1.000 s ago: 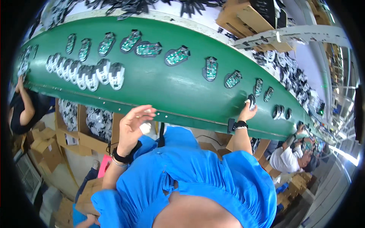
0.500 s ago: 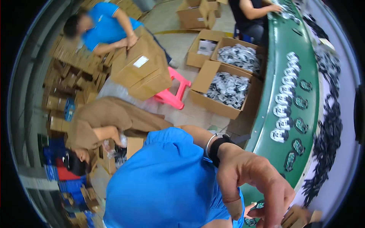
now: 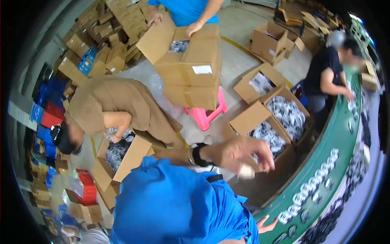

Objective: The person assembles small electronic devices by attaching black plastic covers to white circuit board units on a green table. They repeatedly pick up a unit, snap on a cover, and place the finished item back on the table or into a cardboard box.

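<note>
My left hand (image 3: 247,156), with a black band and a silver bracelet at the wrist, hangs in the air between the open cartons and the green conveyor belt (image 3: 345,127). Its fingers are bent and apart, a light wrap covers the thumb, and nothing shows in it; motion blurs it somewhat. Low in the picture my right hand (image 3: 266,224) reaches over the belt's near edge, fingers spread. Close to those fingertips begins a slanting row of white-and-black looped pieces (image 3: 310,185). Dark oval pieces (image 3: 292,232) lie alongside the row. My blue shirt (image 3: 170,199) hides much of the lower middle.
Beyond my left hand, an open carton (image 3: 248,118) holds white-and-black pieces. A person in blue grips a large carton (image 3: 174,71) on a pink stool (image 3: 201,118). Someone in brown (image 3: 109,103) bends over another box (image 3: 134,156). A person in black (image 3: 325,73) works farther along the belt.
The view has turned, bringing more of the room into sight. My left hand has left the belt and swung toward the cartons. The right hand shows more fully.
</note>
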A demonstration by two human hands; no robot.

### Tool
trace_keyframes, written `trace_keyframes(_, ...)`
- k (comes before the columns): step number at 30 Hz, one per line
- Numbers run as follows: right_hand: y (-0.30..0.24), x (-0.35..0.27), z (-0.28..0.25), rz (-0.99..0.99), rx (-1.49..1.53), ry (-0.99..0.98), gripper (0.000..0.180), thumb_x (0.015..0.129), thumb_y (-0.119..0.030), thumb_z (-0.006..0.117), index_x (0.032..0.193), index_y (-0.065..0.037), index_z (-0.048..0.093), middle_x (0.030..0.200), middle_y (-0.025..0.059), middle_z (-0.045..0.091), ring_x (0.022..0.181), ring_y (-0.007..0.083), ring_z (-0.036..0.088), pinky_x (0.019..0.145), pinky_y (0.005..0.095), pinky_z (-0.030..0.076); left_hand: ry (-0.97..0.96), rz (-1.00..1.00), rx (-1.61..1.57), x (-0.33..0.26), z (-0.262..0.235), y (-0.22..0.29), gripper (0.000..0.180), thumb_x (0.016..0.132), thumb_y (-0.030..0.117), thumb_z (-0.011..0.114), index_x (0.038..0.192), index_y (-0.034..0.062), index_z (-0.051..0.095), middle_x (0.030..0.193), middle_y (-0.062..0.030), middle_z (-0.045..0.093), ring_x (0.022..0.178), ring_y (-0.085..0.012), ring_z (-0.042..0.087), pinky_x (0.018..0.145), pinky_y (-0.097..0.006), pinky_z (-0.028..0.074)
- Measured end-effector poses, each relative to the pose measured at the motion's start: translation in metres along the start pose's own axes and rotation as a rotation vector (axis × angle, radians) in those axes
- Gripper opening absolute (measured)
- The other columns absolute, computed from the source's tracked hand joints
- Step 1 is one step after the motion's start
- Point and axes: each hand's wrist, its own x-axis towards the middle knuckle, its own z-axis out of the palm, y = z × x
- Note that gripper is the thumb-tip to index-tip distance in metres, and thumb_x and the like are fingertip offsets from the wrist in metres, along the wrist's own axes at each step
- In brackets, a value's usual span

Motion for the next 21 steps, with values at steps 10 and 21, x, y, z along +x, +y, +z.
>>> trace_keyframes(10, -0.427, 0.093, 0.23, -0.888, 0.622, -0.81, 0.041, 0.073, 0.0, 0.067, 0.113, 0.001, 0.06, 0.11, 0.0173, 0.06, 0.103, 0.0357, 0.056, 0.093, 0.0425, 0.043, 1.288, -0.149, 1.038, -0.161, -0.398, -0.001, 0.015, 0.084, 0.005, 0.06, 0.098, 0.0039, 0.065, 0.088, -0.0085, 0.069, 0.08, -0.0168, 0.066, 0.069, -0.029, 0.052)
trace_keyframes(21, -0.722, 0.003, 0.471, -2.202, 0.192, -0.533, 0.077, 0.091, -0.056, 0.044, 0.153, -0.019, 0.017, 0.154, 0.0137, 0.026, 0.133, 0.032, 0.035, 0.11, 0.044, 0.032, 1.031, -0.829, 1.341, -0.232, -0.568, -0.007, 0.04, 0.09, 0.041, 0.052, 0.087, 0.0031, 0.065, 0.094, -0.0148, 0.065, 0.088, -0.0339, 0.063, 0.075, -0.048, 0.049)
